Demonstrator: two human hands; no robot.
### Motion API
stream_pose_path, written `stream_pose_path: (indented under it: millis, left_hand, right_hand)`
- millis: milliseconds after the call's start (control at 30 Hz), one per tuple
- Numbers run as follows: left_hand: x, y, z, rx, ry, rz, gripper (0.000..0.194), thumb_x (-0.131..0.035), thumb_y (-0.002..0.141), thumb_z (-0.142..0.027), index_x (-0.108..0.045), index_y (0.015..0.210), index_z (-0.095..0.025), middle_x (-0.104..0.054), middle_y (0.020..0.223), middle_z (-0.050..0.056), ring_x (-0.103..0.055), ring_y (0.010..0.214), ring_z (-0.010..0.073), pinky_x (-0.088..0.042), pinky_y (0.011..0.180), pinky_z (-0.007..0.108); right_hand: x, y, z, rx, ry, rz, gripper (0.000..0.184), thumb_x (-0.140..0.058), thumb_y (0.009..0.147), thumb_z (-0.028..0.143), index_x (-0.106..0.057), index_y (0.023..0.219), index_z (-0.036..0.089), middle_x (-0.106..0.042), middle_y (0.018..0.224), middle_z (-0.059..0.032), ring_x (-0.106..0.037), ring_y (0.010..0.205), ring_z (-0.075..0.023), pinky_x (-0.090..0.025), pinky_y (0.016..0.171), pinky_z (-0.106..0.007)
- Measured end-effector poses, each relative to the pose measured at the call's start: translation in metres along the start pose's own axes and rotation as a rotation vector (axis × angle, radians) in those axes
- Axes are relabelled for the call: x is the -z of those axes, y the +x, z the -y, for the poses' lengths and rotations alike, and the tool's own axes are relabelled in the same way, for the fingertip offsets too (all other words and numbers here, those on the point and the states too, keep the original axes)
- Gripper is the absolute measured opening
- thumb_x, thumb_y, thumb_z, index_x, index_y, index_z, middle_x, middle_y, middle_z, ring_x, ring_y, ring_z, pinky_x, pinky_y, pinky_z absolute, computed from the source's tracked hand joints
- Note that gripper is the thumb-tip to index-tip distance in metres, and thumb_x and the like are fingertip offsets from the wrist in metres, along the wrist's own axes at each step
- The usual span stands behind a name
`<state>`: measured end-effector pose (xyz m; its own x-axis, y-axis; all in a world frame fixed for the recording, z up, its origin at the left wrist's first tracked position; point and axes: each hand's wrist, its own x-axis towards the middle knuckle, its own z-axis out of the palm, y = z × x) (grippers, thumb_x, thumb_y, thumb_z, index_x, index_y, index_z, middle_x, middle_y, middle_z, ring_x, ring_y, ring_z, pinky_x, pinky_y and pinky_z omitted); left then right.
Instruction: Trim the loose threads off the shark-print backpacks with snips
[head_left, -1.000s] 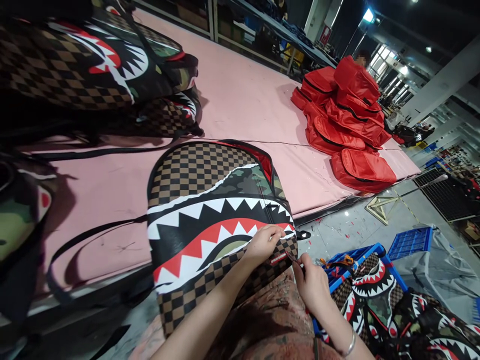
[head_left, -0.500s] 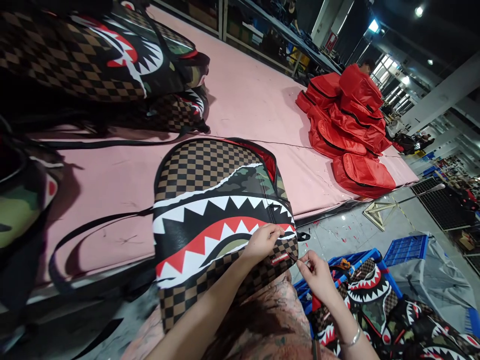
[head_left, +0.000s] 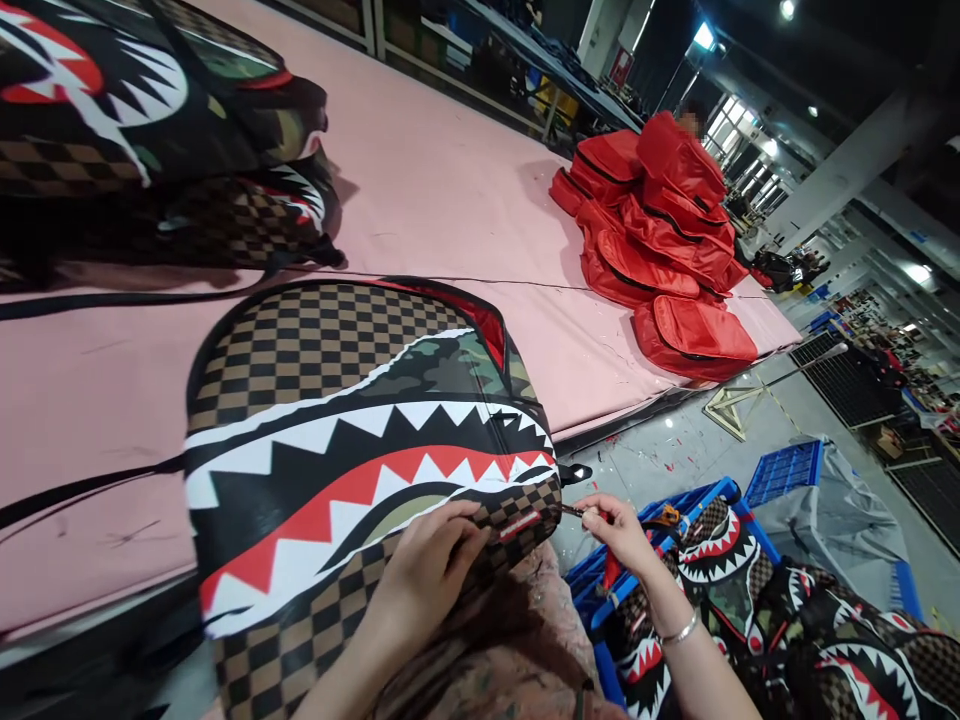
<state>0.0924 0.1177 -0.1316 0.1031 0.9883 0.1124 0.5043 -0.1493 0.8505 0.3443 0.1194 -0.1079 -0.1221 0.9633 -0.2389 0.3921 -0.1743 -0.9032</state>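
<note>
A backpack (head_left: 322, 350) with a brown-and-black checkered, camouflage and shark-mouth print lies tilted at the pink table's edge, over my lap. Its top zip gapes, showing red lining. My left hand (head_left: 431, 560) rests on the lower front of the backpack, fingers loosely bent with a gap between thumb and forefinger. Just past the bag's right corner, my right hand (head_left: 619, 530) pinches a small thin dark piece (head_left: 572, 510) that looks like a zip pull. Left of the hand, a small red label (head_left: 519, 525) is on the bag.
More shark-print backpacks (head_left: 247, 120) are stacked at the left on the pink table (head_left: 435, 170). Red bags (head_left: 660, 240) are piled farther along it. To my right, a blue crate (head_left: 724, 490) stands on the floor near more printed bags (head_left: 795, 620). A person (head_left: 691, 120) is behind the red pile.
My left hand has drawn back left from near the bag's right edge, its fingers loosening. My right hand still pinches at the corner, now slightly off the bag. The view has shifted.
</note>
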Motion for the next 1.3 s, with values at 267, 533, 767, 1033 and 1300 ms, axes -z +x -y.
stream_pose_path:
  millis: [267,533,767,1033,1300]
  left_hand:
    - [-0.006,0.0,-0.012,0.107,0.092,0.014,0.03,-0.045,0.074,-0.046,-0.053,0.057,-0.022,-0.06,0.102,0.011,-0.05,0.098,0.0324,-0.039,0.084,0.046]
    - [-0.008,-0.004,-0.007,0.099,0.056,0.004,0.023,-0.046,0.076,-0.038,-0.058,0.066,-0.021,-0.059,0.106,0.008,-0.051,0.099,0.0291,-0.04,0.085,0.043]
    - [-0.005,-0.012,-0.012,0.044,0.002,-0.034,0.02,-0.044,0.082,-0.033,-0.056,0.071,-0.02,-0.055,0.109,0.008,-0.049,0.102,0.0256,-0.042,0.082,0.038]
    - [-0.006,-0.014,-0.012,-0.021,-0.027,-0.09,0.018,-0.044,0.083,-0.028,-0.055,0.071,-0.02,-0.053,0.106,0.007,-0.048,0.101,0.0239,-0.04,0.085,0.038]
    - [-0.009,-0.015,-0.01,-0.044,-0.032,-0.125,0.015,-0.045,0.083,-0.027,-0.054,0.073,-0.02,-0.052,0.107,0.006,-0.048,0.102,0.0225,-0.04,0.087,0.037]
  right_hand:
    - [-0.011,0.008,-0.006,0.06,0.105,0.033,0.026,-0.055,0.076,0.041,-0.052,0.08,0.015,-0.044,0.062,0.0047,-0.038,0.055,-0.0085,-0.032,0.054,-0.021]
    - [0.017,0.027,0.002,0.114,-0.085,0.185,0.016,-0.054,0.078,0.03,-0.056,0.079,0.015,-0.055,0.073,0.0004,-0.048,0.068,-0.0115,-0.037,0.064,-0.023]
    - [0.031,0.057,0.01,0.135,-0.221,0.359,0.01,-0.058,0.077,0.025,-0.059,0.079,0.016,-0.055,0.075,0.0008,-0.048,0.07,-0.0117,-0.036,0.065,-0.023]
    - [0.023,0.072,0.016,0.151,-0.147,0.508,0.011,-0.06,0.075,0.027,-0.058,0.074,0.016,-0.058,0.074,0.0002,-0.049,0.07,-0.0122,-0.038,0.065,-0.023]
    - [0.031,0.07,0.007,0.141,-0.091,0.46,0.02,-0.061,0.076,0.035,-0.057,0.078,0.016,-0.058,0.076,-0.0003,-0.051,0.071,-0.013,-0.039,0.069,-0.025]
